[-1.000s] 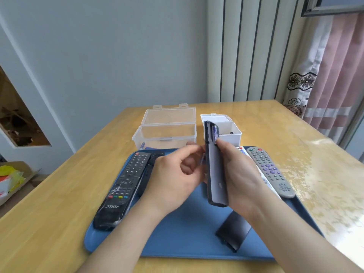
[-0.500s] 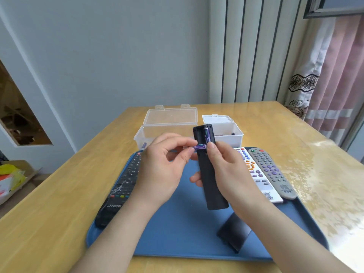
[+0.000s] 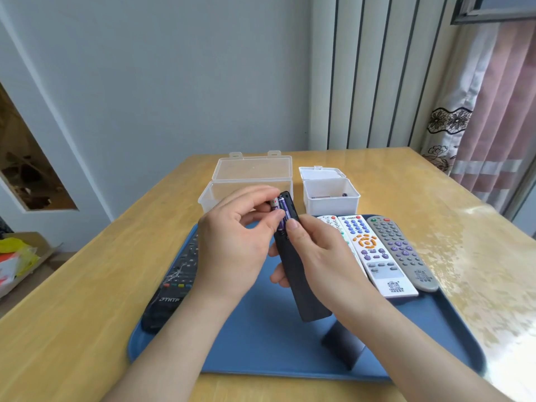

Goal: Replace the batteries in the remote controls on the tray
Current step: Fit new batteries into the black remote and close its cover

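Hidden or unclear: the black remote point(image 3: 174, 288) at the tray's left side is partly covered by the left forearm. One white remote point(image 3: 327, 220) shows only its far end beside the right hand point(image 3: 316, 256). The small items inside the white box point(image 3: 330, 195) are too small to identify. The contents of the clear box point(image 3: 249, 181) are screened by the left hand point(image 3: 232, 245). Counts: five remotes in view, two open boxes, two batteries point(image 3: 283, 213), and one loose dark cover point(image 3: 345, 348) lying on the blue tray point(image 3: 261, 352). The dark remote point(image 3: 301, 280) is held back-side up above the tray, gripped by the right hand with its thumb laid just below the open compartment. The left hand's curled thumb and fingers pinch at the batteries in that compartment; which of the two cannot be told. The white remote with orange buttons point(image 3: 374, 256) and the grey remote point(image 3: 403, 253) lie side by side on the tray's right. Both boxes stand on the table point(image 3: 464, 227) beyond the tray.
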{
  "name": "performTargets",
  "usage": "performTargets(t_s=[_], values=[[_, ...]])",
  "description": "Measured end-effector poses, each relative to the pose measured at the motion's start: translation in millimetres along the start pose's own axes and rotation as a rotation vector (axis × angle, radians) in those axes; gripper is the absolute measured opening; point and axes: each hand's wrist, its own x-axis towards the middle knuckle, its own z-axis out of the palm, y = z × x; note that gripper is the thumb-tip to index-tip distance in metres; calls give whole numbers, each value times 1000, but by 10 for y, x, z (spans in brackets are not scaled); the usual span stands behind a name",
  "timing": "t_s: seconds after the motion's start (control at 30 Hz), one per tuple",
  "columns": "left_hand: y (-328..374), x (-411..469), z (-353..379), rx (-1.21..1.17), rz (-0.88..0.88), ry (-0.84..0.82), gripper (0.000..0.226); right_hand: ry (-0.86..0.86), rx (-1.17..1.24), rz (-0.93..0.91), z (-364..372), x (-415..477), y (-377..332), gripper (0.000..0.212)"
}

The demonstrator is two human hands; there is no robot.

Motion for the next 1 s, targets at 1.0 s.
performTargets(t_s=[1.0], values=[[-139,56,-66,-330,-392,-146,30,-45,-79,-26,-8,-13,-73,26]])
